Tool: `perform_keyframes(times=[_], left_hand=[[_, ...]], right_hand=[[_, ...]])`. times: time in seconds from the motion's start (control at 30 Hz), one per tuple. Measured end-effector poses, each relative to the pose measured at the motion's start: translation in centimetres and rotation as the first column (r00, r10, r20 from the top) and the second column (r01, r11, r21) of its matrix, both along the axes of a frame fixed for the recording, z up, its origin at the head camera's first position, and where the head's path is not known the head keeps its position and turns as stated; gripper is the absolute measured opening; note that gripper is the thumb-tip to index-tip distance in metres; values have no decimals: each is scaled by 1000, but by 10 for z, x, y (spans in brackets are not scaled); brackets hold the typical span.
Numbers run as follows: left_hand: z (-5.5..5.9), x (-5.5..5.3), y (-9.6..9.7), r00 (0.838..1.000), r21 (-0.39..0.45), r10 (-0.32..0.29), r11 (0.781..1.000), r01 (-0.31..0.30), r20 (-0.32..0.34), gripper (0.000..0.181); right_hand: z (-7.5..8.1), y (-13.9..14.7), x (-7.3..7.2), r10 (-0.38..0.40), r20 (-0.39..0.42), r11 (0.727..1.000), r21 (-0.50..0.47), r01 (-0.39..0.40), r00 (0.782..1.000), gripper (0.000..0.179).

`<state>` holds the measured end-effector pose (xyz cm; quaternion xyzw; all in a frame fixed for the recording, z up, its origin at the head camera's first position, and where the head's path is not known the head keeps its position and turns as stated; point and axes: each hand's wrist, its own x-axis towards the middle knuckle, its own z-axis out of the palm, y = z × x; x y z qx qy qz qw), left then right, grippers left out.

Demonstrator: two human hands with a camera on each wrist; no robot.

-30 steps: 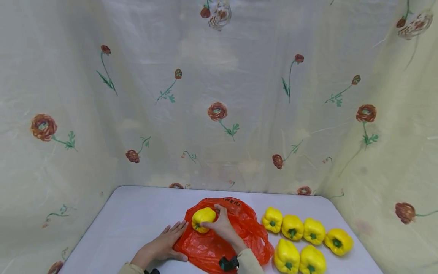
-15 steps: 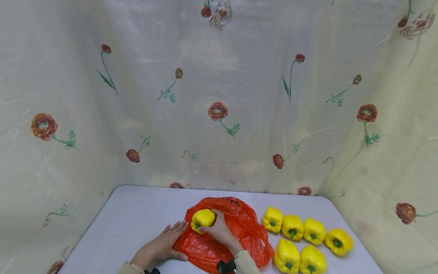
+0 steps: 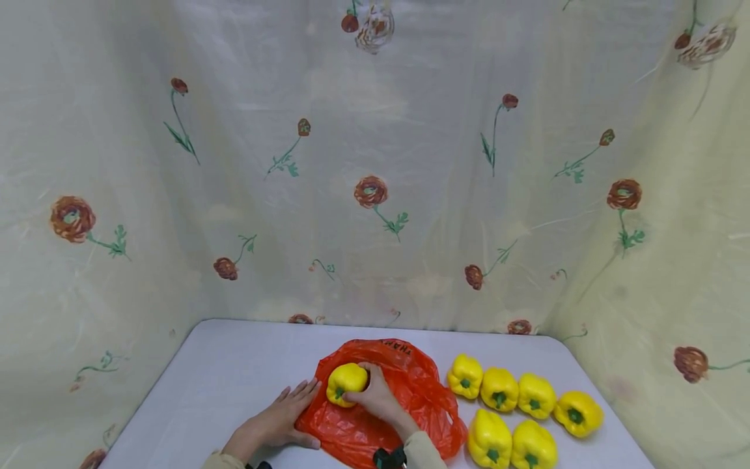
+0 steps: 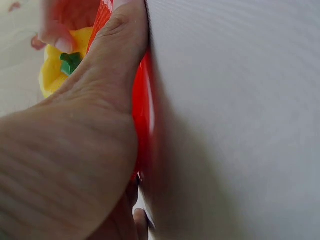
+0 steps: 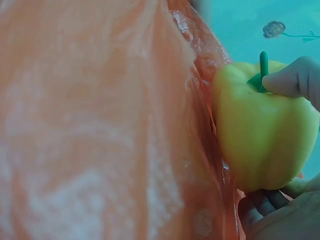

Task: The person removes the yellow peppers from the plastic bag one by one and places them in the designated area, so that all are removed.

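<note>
A red plastic bag [image 3: 404,384] with dark lettering lies flat on the table. On its left part sits a yellow bell pepper [image 3: 346,383], gripped by my right hand [image 3: 377,398]. In the right wrist view the thumb touches beside the green stem of this pepper [image 5: 265,135], while the fingers curl under its far end. My left hand [image 3: 280,420] rests with straight fingers on the bag's left edge. The left wrist view shows that hand [image 4: 95,95] against the red plastic, with the pepper [image 4: 52,72] partly hidden behind it.
Several more yellow bell peppers [image 3: 499,389] stand in two rows at the right of the bag, on the white table [image 3: 246,352]. A flowered curtain [image 3: 375,260] hangs behind the table and along both sides.
The right hand has shifted slightly toward me, and the pepper under it has moved a little nearer. Its fingers have closed in around the pepper. The left hand keeps its place.
</note>
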<state>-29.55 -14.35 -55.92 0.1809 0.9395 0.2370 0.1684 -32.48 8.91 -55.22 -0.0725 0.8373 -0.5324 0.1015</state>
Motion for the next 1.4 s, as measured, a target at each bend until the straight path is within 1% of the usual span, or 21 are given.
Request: perform_keyframes(times=[0.2,0.43,0.7,0.9,1.03,1.17,1.27,1.4], left_hand=[[-3,0,0,1000,-2,4,1000,-4,1,112],[-1,-1,0,1000,0,3,1000,-3,-8,113],[0,-1,0,1000,-7,1,1000,-1,-10,112],[1,-1,0,1000,-5,11,1000,-11,-3,113],[1,-2,-1,1000,4,13,1000,-13,4,114],[0,0,-1,1000,9,12,1000,-12,2,114],[-1,0,-1,1000,11,12,1000,-12,-1,114],[-2,1,0,1000,11,17,1000,-17,-3,114]], right_hand=[[2,0,2,9,-12,1000,-5,-9,1000,77],[11,3,3,15,12,999,-38,-14,1000,79],[21,8,10,43,-13,999,-32,-43,999,78],[30,12,16,55,-41,998,-24,-56,998,77],[36,17,22,77,-53,996,-33,-79,996,76],[41,24,28,100,-43,994,-46,-102,994,75],[42,29,33,106,-25,994,-36,-107,994,76],[45,37,41,110,-24,994,-22,-111,994,78]])
